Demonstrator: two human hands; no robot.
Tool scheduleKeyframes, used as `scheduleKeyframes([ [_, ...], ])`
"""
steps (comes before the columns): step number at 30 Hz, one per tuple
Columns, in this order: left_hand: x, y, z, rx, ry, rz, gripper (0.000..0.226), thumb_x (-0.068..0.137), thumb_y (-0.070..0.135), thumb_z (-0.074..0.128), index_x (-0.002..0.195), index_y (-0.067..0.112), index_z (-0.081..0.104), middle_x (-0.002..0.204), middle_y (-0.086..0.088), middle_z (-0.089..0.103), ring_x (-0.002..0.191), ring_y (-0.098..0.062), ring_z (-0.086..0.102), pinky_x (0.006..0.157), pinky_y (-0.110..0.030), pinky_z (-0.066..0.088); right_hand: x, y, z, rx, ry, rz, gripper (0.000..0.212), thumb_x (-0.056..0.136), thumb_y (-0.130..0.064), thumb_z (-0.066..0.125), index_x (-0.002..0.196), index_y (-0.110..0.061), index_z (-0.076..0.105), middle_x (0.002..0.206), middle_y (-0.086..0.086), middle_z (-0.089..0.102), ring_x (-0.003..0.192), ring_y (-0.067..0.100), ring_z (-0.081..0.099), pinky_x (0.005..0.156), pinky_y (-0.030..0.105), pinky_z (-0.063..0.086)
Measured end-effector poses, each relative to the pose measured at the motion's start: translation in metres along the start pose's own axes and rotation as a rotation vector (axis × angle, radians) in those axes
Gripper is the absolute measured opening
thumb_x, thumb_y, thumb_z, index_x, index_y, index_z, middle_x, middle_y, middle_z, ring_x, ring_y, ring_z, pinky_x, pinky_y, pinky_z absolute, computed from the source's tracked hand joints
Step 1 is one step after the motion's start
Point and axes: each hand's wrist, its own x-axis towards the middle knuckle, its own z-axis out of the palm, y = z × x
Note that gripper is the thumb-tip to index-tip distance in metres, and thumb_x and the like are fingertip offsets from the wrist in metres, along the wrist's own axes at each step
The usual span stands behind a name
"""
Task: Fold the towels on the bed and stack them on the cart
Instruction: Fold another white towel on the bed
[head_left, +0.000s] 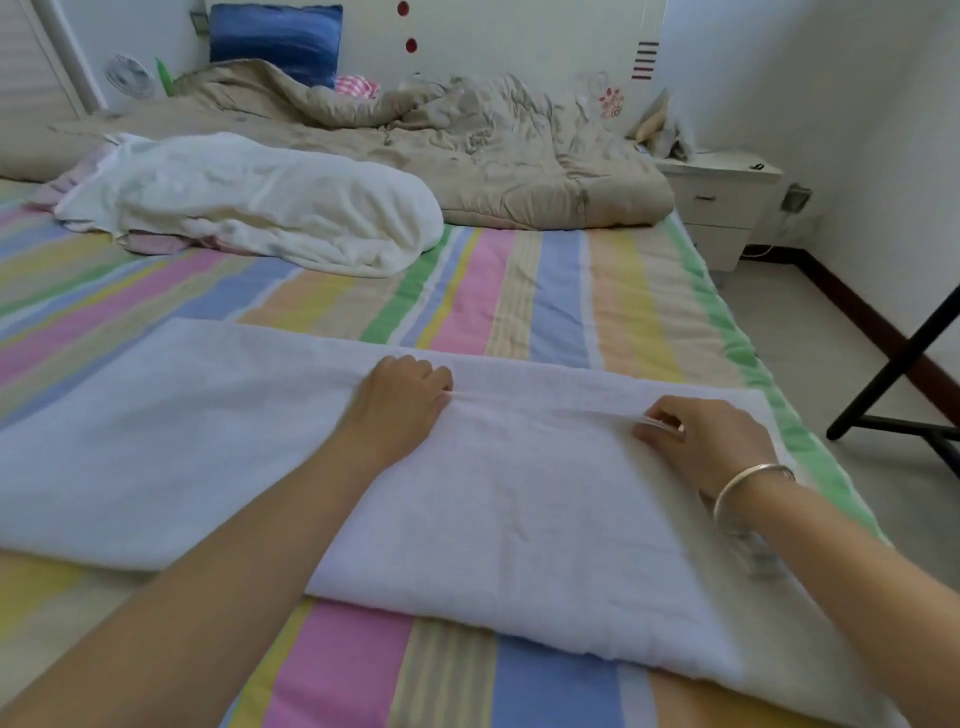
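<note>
White towel (493, 519); pastel-striped sheet (519, 312) (pink, blue, green, yellow); beige quilt (467, 150); blue pillow (275, 39).

A blue pillow (275, 39) leans behind a rumpled beige quilt (467, 150), white nightstand (722, 197) nearby.

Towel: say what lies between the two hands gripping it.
In the head view, only the towel itself: a raised crease runs from the left hand to the right hand; nothing else lies there.
</note>
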Motion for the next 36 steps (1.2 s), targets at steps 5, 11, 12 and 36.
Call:
scheduleKeyframes([
  [5,-0.004,-0.001,0.008,-0.001,-0.111,-0.068,0.012,0.081,0.02,0.072,0.082,0.017,0.061,0.068,-0.003,0.059,0.065,-0.029,0.057,0.059,-0.036,0.041,-0.006,-0.011,0.002,-0.007,-0.059,0.08,0.015,0.091,-0.044,0.056,0.104,-0.036,0.061,0.107,-0.011,0.064,0.101,0.019,0.058,0.078,0.03,0.046],
  [11,0.0,0.004,0.014,0.182,-0.169,-0.104,0.017,0.077,0.021,0.076,0.079,0.017,0.059,0.063,-0.003,0.058,0.06,-0.029,0.056,0.057,-0.035,0.037,-0.051,-0.006,-0.006,-0.2,-0.049,0.076,0.045,0.086,-0.016,0.048,0.128,-0.029,0.041,0.125,-0.005,0.05,0.114,0.02,0.046,0.081,0.033,0.041],
  [12,0.0,0.008,0.014,0.209,-0.18,-0.114,0.018,0.076,0.019,0.076,0.078,0.016,0.059,0.062,-0.004,0.057,0.059,-0.028,0.055,0.057,-0.034,0.036,-0.061,0.0,-0.01,-0.215,-0.057,0.088,0.048,0.085,-0.015,0.048,0.13,-0.029,0.039,0.126,-0.004,0.048,0.115,0.02,0.045,0.083,0.033,0.041],
  [36,0.01,0.027,0.002,0.417,-0.332,-0.438,0.02,0.088,0.01,0.047,0.102,0.021,0.056,0.093,-0.001,0.062,0.09,-0.023,0.056,0.077,-0.035,0.034,-0.002,0.094,-0.02,0.431,-0.073,0.561,0.032,0.081,-0.039,0.071,0.106,-0.021,0.06,0.113,0.008,0.065,0.101,0.03,0.06,0.086,0.033,0.046],
])
